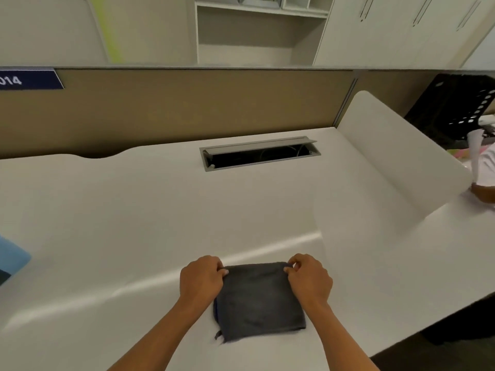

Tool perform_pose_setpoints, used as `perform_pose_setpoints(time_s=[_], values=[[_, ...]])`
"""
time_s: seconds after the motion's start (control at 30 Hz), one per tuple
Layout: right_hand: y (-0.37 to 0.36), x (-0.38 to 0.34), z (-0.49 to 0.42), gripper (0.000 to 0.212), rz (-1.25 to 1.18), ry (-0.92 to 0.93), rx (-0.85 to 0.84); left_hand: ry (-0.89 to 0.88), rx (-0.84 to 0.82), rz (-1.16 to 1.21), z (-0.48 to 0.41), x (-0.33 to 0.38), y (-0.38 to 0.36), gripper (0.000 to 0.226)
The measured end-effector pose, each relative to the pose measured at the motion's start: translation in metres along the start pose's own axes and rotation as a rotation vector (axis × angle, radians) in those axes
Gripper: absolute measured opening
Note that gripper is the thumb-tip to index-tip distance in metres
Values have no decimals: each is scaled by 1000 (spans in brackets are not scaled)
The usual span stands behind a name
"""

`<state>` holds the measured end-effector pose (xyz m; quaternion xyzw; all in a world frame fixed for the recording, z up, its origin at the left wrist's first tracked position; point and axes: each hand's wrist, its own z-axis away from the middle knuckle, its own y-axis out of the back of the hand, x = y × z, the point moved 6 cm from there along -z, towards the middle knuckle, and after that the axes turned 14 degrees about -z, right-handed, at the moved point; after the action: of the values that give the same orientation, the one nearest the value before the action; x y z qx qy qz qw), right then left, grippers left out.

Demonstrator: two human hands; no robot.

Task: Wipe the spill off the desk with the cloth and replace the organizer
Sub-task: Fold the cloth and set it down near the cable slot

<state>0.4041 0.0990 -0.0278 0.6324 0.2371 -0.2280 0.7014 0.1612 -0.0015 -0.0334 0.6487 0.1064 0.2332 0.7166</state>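
Note:
A dark grey folded cloth (258, 301) lies flat on the white desk (134, 223) near its front edge. My left hand (201, 279) pinches the cloth's far left corner. My right hand (310, 279) pinches its far right corner. A black perforated organizer (455, 108) stands at the far right, beyond a white divider panel (396, 156). I see no spill on the desk surface.
An open grey cable hatch (259, 153) is set into the desk at the back centre. A tan partition (174, 108) runs behind the desk. A blue object (12, 257) sits at the left edge. Another person's hand (482, 192) and white sleeve show at far right.

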Motion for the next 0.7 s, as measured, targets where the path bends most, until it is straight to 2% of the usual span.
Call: perform_pose_setpoints(time_s=[0.17, 0.33, 0.53, 0.7], values=[[36, 11, -76, 6, -31, -21, 93, -115, -27, 30, -34, 76, -2, 24], [56, 9, -172, 11, 12, -15, 97, -161, -28, 59, -81, 148, -3, 28], [55, -33, -272, 15, 78, 121, 85, -80, -24, 169, -138, 207, -9, 27], [26, -74, -313, 15, 42, 251, 53, 42, 1, 219, -179, 223, -17, 23]])
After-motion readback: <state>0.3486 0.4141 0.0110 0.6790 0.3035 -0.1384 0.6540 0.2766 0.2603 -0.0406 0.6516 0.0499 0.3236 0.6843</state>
